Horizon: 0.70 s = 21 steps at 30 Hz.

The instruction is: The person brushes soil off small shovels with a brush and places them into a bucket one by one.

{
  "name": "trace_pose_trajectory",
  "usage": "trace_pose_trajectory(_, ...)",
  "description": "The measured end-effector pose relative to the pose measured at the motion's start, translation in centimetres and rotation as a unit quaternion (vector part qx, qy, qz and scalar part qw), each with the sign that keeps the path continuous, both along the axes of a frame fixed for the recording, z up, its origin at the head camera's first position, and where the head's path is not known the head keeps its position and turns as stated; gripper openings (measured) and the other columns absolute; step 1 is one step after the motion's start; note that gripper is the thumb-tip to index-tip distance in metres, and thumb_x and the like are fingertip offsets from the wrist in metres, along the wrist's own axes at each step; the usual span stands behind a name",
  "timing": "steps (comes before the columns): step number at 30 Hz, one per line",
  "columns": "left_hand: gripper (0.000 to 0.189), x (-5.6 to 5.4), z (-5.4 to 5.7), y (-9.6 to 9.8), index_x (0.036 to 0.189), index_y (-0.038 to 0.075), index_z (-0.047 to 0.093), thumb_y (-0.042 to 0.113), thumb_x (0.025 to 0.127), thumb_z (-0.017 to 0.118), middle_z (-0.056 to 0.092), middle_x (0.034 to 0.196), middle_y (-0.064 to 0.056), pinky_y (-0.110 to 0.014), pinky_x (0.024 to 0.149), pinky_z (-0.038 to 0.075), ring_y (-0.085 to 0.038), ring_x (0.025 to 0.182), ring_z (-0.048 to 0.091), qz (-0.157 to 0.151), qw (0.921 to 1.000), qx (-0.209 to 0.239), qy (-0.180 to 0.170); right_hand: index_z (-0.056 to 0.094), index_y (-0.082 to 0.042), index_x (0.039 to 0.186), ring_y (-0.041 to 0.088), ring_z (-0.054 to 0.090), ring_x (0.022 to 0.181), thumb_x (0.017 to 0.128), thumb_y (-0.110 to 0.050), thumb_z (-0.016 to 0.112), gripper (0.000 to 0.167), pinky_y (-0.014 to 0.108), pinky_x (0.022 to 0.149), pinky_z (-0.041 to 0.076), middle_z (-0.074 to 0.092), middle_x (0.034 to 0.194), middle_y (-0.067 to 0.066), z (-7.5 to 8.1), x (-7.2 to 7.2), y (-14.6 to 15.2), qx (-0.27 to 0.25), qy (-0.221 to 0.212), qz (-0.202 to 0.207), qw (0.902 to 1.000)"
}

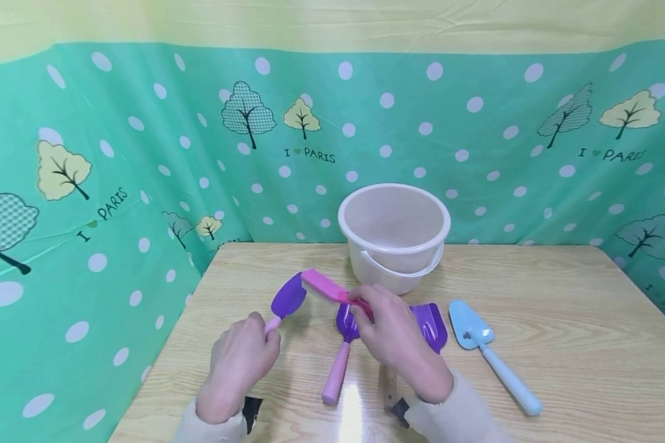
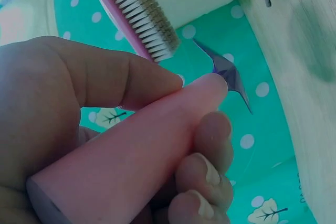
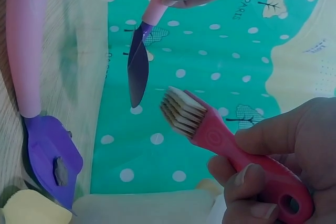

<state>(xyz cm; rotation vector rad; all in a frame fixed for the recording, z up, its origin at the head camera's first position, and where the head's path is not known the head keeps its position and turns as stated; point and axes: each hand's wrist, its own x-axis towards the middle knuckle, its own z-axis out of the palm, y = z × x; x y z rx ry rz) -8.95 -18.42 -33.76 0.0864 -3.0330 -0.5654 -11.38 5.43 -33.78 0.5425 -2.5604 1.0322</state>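
Observation:
My left hand [image 1: 241, 351] grips the pink handle of a hand trowel [image 1: 289, 296]; its purple blade is raised over the table. In the left wrist view, the fingers wrap round the handle [image 2: 131, 150]. A pink brush [image 1: 326, 285] with pale bristles is held in my right hand [image 1: 390, 326], its head close to the trowel blade in the head view. From the right wrist, the brush [image 3: 223, 140] shows the thumb and fingers round its handle, and the bristles point toward the trowel [image 3: 138, 72], with a gap between them.
Below the hands lies another purple trowel [image 1: 337, 372] with a pink handle. A purple scoop [image 1: 429, 325] is partly hidden by my right arm. To the right rests a light blue trowel [image 1: 510, 376]. A white bucket [image 1: 390, 261] stands at the back, before a green dotted curtain [image 1: 310, 203].

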Motion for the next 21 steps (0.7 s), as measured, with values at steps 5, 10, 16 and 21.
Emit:
trace_pose_trajectory(5,0.017,-0.04,-0.07,-0.01,0.072,0.008,0.049,0.019,0.085,0.05,0.044,0.062,-0.004,-0.032,0.043,0.033,-0.02,0.052,0.043,0.002,1.0,-0.005,0.008,0.069,-0.015,0.102,0.006,0.051,0.074,0.084,-0.005,0.068,0.021,0.022,0.061,0.046,0.061,0.089,-0.008,0.13,0.16,-0.07,-0.002,0.004,0.009,0.9999)
trace_pose_trajectory(10,0.018,-0.06,-0.01,-0.02,0.07,0.009,0.05,0.018,0.086,0.049,0.044,0.062,-0.005,-0.032,0.043,0.033,-0.02,0.052,0.042,0.005,0.9999,-0.004,0.009,0.069,-0.016,0.102,0.005,0.054,0.076,0.085,-0.006,0.068,0.02,0.022,0.064,0.048,0.062,0.091,-0.008,0.18,0.26,-0.16,0.001,0.002,0.01,0.9999)
trace_pose_trajectory(16,0.024,-0.02,0.15,0.04,0.068,0.009,0.051,0.021,0.089,0.048,0.044,0.06,-0.004,-0.033,0.043,0.032,-0.02,0.051,0.043,0.007,1.0,-0.001,0.0,0.068,-0.016,0.101,0.005,0.053,0.074,0.085,-0.006,0.067,0.02,0.022,0.062,0.047,0.061,0.09,-0.009,0.04,0.26,-0.25,0.001,-0.001,0.015,0.9999)
trace_pose_trajectory(21,0.027,-0.01,0.21,0.12,0.066,0.01,0.05,0.021,0.091,0.046,0.044,0.059,-0.004,-0.033,0.042,0.032,-0.02,0.05,0.042,0.005,1.0,0.0,-0.002,0.069,-0.016,0.101,0.006,0.051,0.072,0.084,-0.005,0.067,0.02,0.022,0.061,0.046,0.06,0.088,-0.009,-0.02,0.26,-0.31,0.002,0.003,0.014,0.9999)
